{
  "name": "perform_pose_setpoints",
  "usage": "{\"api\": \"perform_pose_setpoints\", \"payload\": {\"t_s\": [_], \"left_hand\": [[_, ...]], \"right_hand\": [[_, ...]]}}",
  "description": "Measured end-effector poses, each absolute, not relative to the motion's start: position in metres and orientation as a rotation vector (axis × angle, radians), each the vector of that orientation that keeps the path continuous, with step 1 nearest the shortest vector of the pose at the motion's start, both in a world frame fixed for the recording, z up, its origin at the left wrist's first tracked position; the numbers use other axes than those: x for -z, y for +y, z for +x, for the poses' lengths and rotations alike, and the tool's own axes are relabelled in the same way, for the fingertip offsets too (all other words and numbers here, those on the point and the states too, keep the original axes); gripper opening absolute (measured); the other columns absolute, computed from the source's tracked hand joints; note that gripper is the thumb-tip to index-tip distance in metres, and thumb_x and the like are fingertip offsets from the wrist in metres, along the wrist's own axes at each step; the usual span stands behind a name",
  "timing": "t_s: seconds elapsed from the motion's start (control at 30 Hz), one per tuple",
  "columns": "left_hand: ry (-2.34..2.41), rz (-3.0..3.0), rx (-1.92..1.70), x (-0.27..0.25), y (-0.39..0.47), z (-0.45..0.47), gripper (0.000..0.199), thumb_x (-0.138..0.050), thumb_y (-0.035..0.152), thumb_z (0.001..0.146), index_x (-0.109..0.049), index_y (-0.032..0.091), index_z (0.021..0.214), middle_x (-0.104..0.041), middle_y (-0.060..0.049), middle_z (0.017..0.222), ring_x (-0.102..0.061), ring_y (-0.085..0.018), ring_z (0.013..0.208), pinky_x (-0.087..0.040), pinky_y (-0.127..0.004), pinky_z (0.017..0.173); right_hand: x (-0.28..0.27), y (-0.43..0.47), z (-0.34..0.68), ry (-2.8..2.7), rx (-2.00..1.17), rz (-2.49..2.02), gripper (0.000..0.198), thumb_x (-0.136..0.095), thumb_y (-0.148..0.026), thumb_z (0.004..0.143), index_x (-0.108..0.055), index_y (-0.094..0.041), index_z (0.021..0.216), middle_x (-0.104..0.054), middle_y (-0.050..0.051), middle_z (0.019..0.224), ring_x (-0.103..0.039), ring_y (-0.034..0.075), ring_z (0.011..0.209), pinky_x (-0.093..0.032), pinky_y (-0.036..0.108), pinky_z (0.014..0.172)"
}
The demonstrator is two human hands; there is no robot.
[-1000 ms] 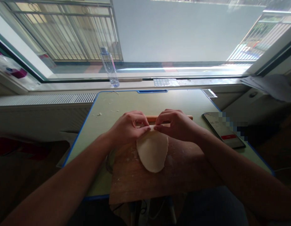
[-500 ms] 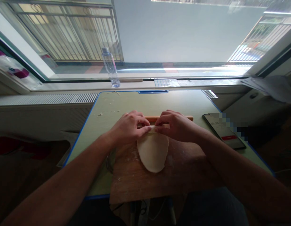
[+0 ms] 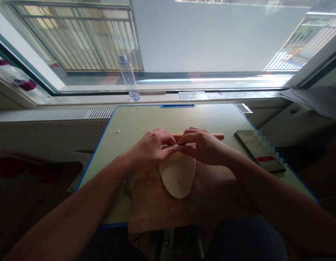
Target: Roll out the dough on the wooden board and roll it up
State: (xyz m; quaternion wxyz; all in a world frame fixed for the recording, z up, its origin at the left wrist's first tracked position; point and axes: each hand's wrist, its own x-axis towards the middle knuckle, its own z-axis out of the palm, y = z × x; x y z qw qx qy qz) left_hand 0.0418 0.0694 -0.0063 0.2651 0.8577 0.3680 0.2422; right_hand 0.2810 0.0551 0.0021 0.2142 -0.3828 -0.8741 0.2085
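A flat oval of rolled-out dough [image 3: 178,177] lies on a floured wooden board [image 3: 219,192]. My left hand [image 3: 158,146] and my right hand [image 3: 199,145] meet at its far end, thumbs and fingertips pinching the edge, where a small part of the dough is folded over. The fingertips of both hands nearly touch. Just beyond them lies a wooden rolling pin [image 3: 217,136], partly hidden behind the hands.
The board rests on a pale green table [image 3: 211,116] with a blue rim. A phone [image 3: 260,152] lies at the right edge. Dough crumbs [image 3: 116,132] are scattered at the left. A plastic bottle [image 3: 130,79] stands on the windowsill behind.
The fingertips of both hands have drawn closer together at the far edge of the dough, still pinching it. The dough and rolling pin stay about where they were.
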Motion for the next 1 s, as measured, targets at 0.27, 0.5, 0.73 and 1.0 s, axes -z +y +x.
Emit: {"api": "perform_pose_setpoints", "payload": {"t_s": [0.27, 0.5, 0.73, 1.0], "left_hand": [[0.990, 2.353, -0.536, -0.001, 0.071, 0.036, 0.018, -0.072, 0.037, 0.096, -0.087, 0.026, 0.097, -0.082, -0.003, 0.092, -0.070, -0.023, 0.097, -0.051, -0.034, 0.088], [1.042, 2.295, -0.535, 0.000, 0.071, 0.038, 0.015, -0.073, 0.034, 0.092, -0.085, 0.024, 0.091, -0.079, -0.002, 0.086, -0.070, -0.021, 0.090, -0.051, -0.031, 0.083], [1.031, 2.289, -0.566, 0.006, 0.075, 0.036, 0.017, -0.073, 0.037, 0.091, -0.085, 0.024, 0.090, -0.078, -0.003, 0.086, -0.070, -0.021, 0.091, -0.052, -0.031, 0.082], [1.069, 2.245, -0.677, 0.007, 0.073, 0.035, 0.012, -0.078, 0.032, 0.082, -0.081, 0.022, 0.088, -0.076, -0.003, 0.090, -0.068, -0.020, 0.086, -0.052, -0.032, 0.077]], "right_hand": [[-0.007, 0.057, 0.285, -2.437, -0.599, -1.111, 0.013, -0.074, -0.030, 0.102, -0.082, -0.022, 0.095, -0.075, 0.005, 0.094, -0.066, 0.021, 0.093, -0.045, 0.031, 0.085], [-0.009, 0.062, 0.292, -2.514, -0.607, -1.119, 0.016, -0.074, -0.030, 0.101, -0.082, -0.021, 0.091, -0.074, 0.005, 0.090, -0.064, 0.021, 0.090, -0.045, 0.032, 0.084], [-0.012, 0.062, 0.297, -2.537, -0.606, -1.177, 0.010, -0.080, -0.031, 0.095, -0.083, -0.022, 0.092, -0.075, 0.004, 0.092, -0.065, 0.021, 0.091, -0.044, 0.031, 0.084], [-0.012, 0.062, 0.295, -2.484, -0.553, -1.193, 0.003, -0.080, -0.018, 0.087, -0.079, -0.020, 0.085, -0.072, 0.003, 0.087, -0.063, 0.019, 0.087, -0.043, 0.030, 0.080]]}}
